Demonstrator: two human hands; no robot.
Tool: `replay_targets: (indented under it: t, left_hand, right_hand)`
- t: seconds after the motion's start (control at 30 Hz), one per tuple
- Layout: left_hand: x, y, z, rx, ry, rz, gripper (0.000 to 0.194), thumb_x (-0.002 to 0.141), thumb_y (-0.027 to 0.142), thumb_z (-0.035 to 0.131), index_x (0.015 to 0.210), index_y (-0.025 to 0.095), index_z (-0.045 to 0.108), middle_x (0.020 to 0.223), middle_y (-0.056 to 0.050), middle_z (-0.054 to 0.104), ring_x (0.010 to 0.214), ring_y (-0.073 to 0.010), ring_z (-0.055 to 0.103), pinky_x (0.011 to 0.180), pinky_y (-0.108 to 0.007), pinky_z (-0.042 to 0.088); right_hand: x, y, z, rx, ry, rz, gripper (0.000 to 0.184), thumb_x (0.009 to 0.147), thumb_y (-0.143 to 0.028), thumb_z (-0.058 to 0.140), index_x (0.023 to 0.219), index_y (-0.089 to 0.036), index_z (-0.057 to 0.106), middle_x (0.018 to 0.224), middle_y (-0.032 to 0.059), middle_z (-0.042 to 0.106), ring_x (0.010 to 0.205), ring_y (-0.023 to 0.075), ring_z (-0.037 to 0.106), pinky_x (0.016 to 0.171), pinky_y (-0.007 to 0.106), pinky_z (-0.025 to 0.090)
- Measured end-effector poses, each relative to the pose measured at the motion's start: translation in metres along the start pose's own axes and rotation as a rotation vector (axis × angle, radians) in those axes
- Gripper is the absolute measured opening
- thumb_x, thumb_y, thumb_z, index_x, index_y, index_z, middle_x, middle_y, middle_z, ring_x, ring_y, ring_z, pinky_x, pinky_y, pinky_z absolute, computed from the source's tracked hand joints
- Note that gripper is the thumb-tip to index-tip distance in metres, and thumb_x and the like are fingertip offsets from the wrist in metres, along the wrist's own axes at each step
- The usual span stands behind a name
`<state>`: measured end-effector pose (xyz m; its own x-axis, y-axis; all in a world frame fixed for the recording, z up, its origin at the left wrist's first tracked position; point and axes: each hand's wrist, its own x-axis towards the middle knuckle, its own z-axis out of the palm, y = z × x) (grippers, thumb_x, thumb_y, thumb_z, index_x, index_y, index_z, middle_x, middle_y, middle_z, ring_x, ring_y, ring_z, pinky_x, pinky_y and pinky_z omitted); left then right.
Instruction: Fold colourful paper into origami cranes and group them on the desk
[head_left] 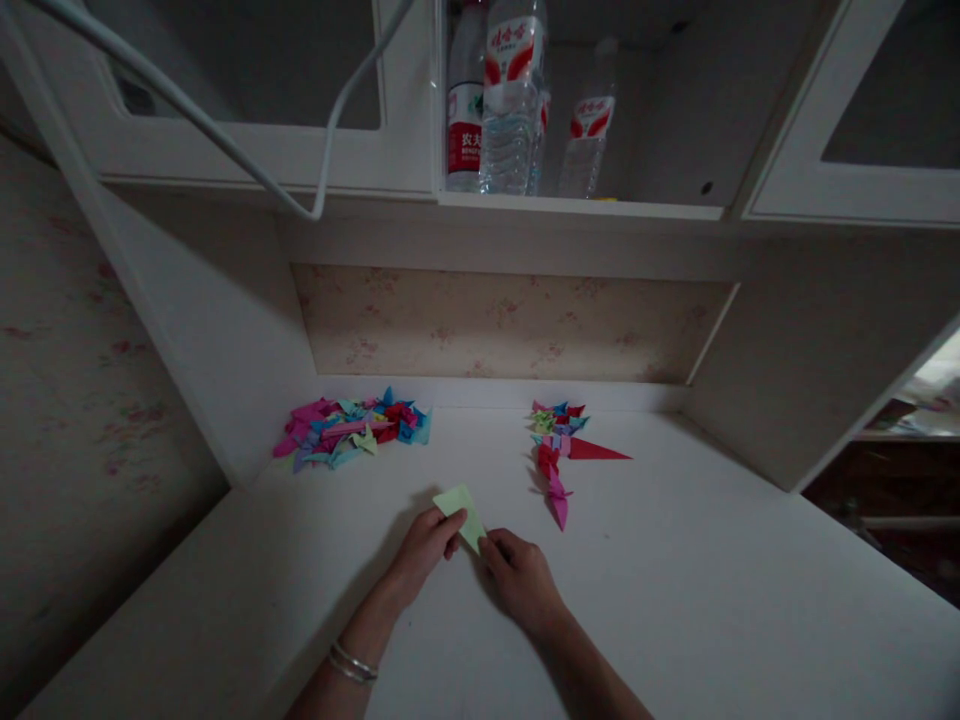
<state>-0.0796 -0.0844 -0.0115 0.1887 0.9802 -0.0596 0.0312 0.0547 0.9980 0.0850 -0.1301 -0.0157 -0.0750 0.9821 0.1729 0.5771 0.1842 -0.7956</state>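
Note:
A pale green folded piece of paper (460, 503) is held between both hands, a little above the white desk. My left hand (424, 545) pinches its left part, the thumb lying on top. Lower down, my right hand (519, 575) grips the right end between thumb and bent fingers. Beyond the hands, at the right, lie folded paper pieces: a pink one (557, 497), a red one (547, 460) and a long red pointed one (596, 450). The undersides of the held paper and some fingertips are hidden.
A heap of colourful folded papers (352, 432) lies at the back left of the desk (675, 580). A smaller cluster (562, 416) sits at the back right. Overhead, a shelf holds plastic bottles (511, 100); a white bent rod or cable (247, 160) hangs at the upper left.

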Motion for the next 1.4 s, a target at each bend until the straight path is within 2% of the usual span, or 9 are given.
replay_targets:
  t: [0.33,0.83,1.4]
  left_hand:
    - [-0.0058,0.0044,0.0033,0.016,0.011,-0.001,0.039,0.073,0.052,0.062,0.062,0.016,0.054,0.049,0.005,0.047,0.044,-0.0088,0.04,0.045,-0.022,0.028]
    - [-0.0069,0.0053,0.004,0.061,0.016,-0.006,0.039,0.073,0.051,0.06,0.057,0.017,0.051,0.046,0.004,0.045,0.044,-0.0095,0.04,0.046,-0.023,0.028]
    - [-0.0072,0.004,0.0053,0.041,0.014,-0.025,0.04,0.071,0.054,0.063,0.06,0.017,0.053,0.047,0.004,0.047,0.043,-0.009,0.04,0.045,-0.023,0.028]
  right_hand:
    - [-0.0018,0.0026,0.0003,0.052,-0.017,0.033,0.033,0.092,-0.041,0.041,0.083,-0.021,0.067,0.063,-0.0006,0.064,0.057,0.0125,0.054,0.054,0.021,0.035]
    - [-0.0029,0.0015,-0.0008,0.024,-0.004,0.004,0.032,0.092,-0.039,0.042,0.084,-0.021,0.067,0.064,-0.0001,0.064,0.058,0.0129,0.055,0.055,0.021,0.036]
    - [-0.0033,0.0018,-0.0003,0.043,-0.008,0.0,0.035,0.093,-0.042,0.041,0.085,-0.021,0.067,0.066,0.0002,0.065,0.059,0.0129,0.055,0.055,0.021,0.037]
